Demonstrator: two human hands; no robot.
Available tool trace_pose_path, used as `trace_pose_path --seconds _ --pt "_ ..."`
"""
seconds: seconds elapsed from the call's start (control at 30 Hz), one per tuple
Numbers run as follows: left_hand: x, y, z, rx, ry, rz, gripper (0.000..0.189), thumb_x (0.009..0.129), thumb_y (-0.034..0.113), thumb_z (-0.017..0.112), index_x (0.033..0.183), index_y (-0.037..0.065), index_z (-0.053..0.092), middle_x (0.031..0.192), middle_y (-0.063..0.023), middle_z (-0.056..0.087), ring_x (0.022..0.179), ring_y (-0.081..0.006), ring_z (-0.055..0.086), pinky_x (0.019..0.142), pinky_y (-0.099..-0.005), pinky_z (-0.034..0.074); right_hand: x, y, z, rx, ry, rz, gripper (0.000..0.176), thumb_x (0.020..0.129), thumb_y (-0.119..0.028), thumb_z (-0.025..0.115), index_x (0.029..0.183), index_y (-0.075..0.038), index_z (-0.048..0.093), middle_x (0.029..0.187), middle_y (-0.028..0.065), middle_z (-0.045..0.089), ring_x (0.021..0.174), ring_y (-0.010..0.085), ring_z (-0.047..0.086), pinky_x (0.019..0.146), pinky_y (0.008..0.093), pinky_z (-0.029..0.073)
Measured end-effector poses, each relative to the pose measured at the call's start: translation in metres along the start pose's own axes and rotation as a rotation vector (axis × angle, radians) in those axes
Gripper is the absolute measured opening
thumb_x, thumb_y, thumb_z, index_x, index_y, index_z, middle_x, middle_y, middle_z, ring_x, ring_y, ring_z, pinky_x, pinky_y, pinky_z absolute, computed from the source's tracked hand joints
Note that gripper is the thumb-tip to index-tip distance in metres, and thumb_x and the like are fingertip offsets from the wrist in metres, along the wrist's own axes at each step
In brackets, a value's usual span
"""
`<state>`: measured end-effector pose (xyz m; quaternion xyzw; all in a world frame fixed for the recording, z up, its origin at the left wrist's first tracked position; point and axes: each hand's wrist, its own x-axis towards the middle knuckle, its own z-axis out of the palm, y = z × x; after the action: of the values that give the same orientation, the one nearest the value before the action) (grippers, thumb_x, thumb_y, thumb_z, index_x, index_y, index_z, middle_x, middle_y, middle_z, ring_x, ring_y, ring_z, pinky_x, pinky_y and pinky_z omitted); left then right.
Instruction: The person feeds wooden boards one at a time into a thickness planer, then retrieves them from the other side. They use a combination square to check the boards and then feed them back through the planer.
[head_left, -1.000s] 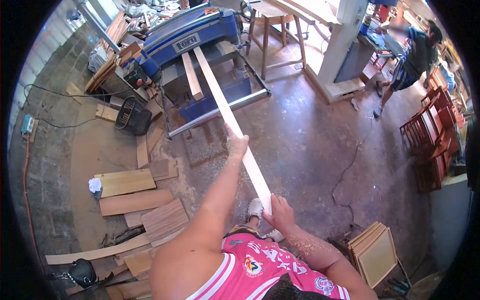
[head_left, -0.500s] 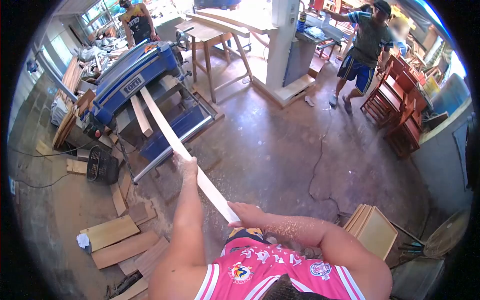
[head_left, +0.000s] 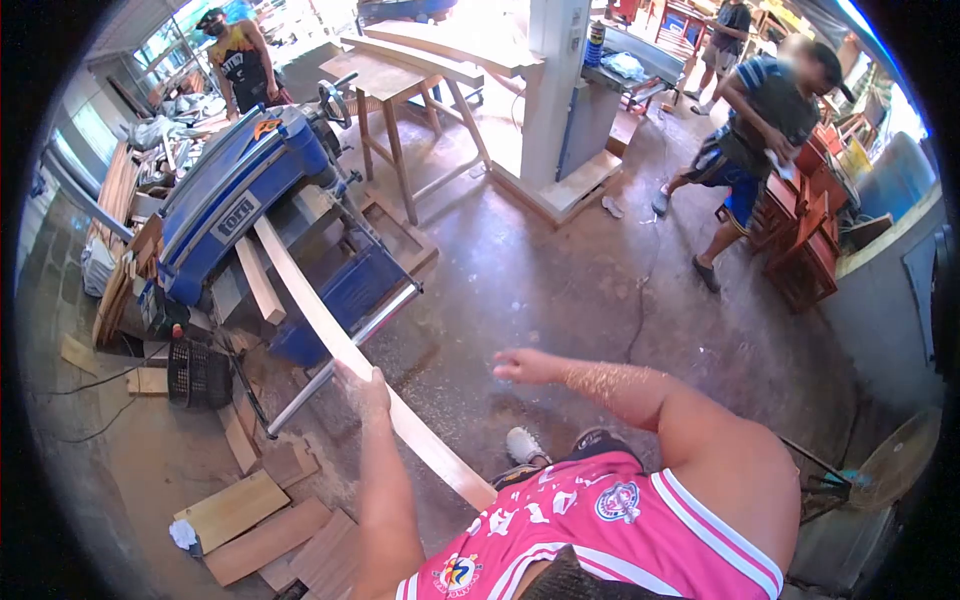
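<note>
A long pale board [head_left: 425, 440] runs from the blue planer [head_left: 240, 205] down to the front of my pink shirt. My left hand [head_left: 362, 390] is wrapped round the board near its middle, just this side of the machine's metal roller bar. Away from the board, to its right, my right hand [head_left: 528, 366] is over the floor with sawdust on the forearm; its fingers look curled, and I cannot make out anything in them. A second, shorter board [head_left: 260, 282] sticks out of the planer beside the long one.
One person [head_left: 245, 65] stands behind the planer, another [head_left: 765, 120] walks by the red chairs [head_left: 800, 255] at the right. A wooden stand [head_left: 395, 80] is beside the machine. A black basket [head_left: 199, 374] and loose planks [head_left: 268, 540] lie at the left.
My right hand has left the board's near end and moved up and right. The board's near end is now against my shirt. The person at the right has stepped forward and bent over.
</note>
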<state>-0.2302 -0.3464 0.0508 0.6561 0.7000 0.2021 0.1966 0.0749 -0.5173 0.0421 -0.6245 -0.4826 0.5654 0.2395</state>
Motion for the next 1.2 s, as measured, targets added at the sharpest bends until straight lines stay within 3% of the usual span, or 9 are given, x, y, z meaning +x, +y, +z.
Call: trace_pose_path --seconds 0.13,0.4,0.7,0.73,0.77,0.87,0.93,1.03,1.2 --pt "0.015 -0.006 0.006 0.079 0.035 0.012 0.089 0.083 0.032 0.064 0.15 0.002 0.014 0.152 -0.0236 0.022 0.141 -0.0415 0.022 0.116 -0.0457 0.02 0.058 0.005 -0.095 0.048 0.118 0.07 0.051 0.096 -0.048 0.049 0.122 -0.005 0.055 0.087 0.0068 0.063 0.073 0.0147 0.062 0.056 0.0298 0.052" --pt "0.027 0.037 -0.022 0.272 -0.066 -0.148 0.081 0.092 0.043 0.052 0.152 0.008 0.011 0.155 -0.0211 0.019 0.143 -0.0353 0.018 0.116 -0.0492 0.015 0.206 -0.042 -0.35 0.309 0.502 0.009 0.061 0.091 -0.06 0.049 0.108 -0.002 0.056 0.085 0.0066 0.06 0.064 0.0133 0.057 0.053 0.0298 0.05" --pt "0.072 0.057 0.008 0.554 -0.024 -0.497 0.079 0.093 0.036 0.052 0.153 0.015 0.006 0.153 -0.028 0.015 0.143 -0.0433 0.012 0.11 -0.0633 0.016 0.418 -0.072 -0.627 0.855 0.864 -0.068 0.081 0.086 -0.06 0.059 0.134 0.003 0.04 0.116 0.0188 0.052 0.099 0.0281 0.054 0.081 0.0438 0.051" --pt "0.076 0.055 0.011 0.561 -0.028 -0.505 0.079 0.093 0.036 0.052 0.153 0.015 0.006 0.153 -0.028 0.015 0.143 -0.0433 0.012 0.11 -0.0633 0.016 0.432 -0.076 -0.644 0.949 0.929 -0.065 0.085 0.085 -0.06 0.061 0.136 0.004 0.038 0.118 0.0205 0.051 0.101 0.0305 0.054 0.083 0.0455 0.051" --pt "0.079 0.053 0.009 0.575 -0.05 -0.535 0.079 0.093 0.036 0.052 0.153 0.015 0.005 0.154 -0.0276 0.014 0.143 -0.0436 0.012 0.109 -0.0642 0.017 0.446 -0.08 -0.657 0.991 1.013 -0.061 0.076 0.082 -0.06 0.065 0.12 0.004 0.052 0.103 0.0183 0.058 0.086 0.0269 0.06 0.07 0.0462 0.056" --pt "0.092 0.065 0.004 0.614 -0.072 -0.585 0.081 0.093 0.036 0.053 0.153 0.016 0.003 0.153 -0.0284 0.015 0.142 -0.0459 0.014 0.108 -0.0662 0.019 0.48 -0.088 -0.691 1.196 1.014 -0.057 0.076 0.08 -0.057 0.068 0.122 0.005 0.05 0.11 0.023 0.058 0.099 0.0323 0.062 0.079 0.051 0.055" --pt "0.1 0.074 0.001 0.635 -0.15 -0.618 0.083 0.093 0.035 0.054 0.152 0.017 0.0 0.151 -0.0301 0.018 0.14 -0.0478 0.019 0.106 -0.0672 0.021 0.494 -0.088 -0.703 1.276 0.984 -0.067 0.07 0.082 -0.048 0.071 0.123 0.004 0.048 0.11 0.0253 0.06 0.103 0.0348 0.063 0.08 0.0483 0.057" --pt "0.105 0.053 0.006 0.729 -0.144 -0.606 0.084 0.093 0.036 0.054 0.152 0.015 -0.002 0.148 -0.0311 0.023 0.136 -0.0483 0.025 0.105 -0.0659 0.023 0.489 -0.096 -0.702 1.313 0.928 -0.182 0.05 0.088 -0.029 0.067 0.121 0.003 0.05 0.103 0.0234 0.063 0.09 0.0321 0.067 0.071 0.0349 0.061" --pt "0.119 0.057 0.006 0.75 -0.183 -0.665 0.081 0.093 0.038 0.051 0.151 0.011 0.0 0.147 -0.0315 0.024 0.135 -0.0476 0.027 0.106 -0.0621 0.026 0.44 -0.058 -0.683 1.317 0.91 -0.251 0.051 0.089 -0.03 0.065 0.122 0.005 0.048 0.103 0.0225 0.062 0.092 0.0296 0.066 0.076 0.0347 0.059"
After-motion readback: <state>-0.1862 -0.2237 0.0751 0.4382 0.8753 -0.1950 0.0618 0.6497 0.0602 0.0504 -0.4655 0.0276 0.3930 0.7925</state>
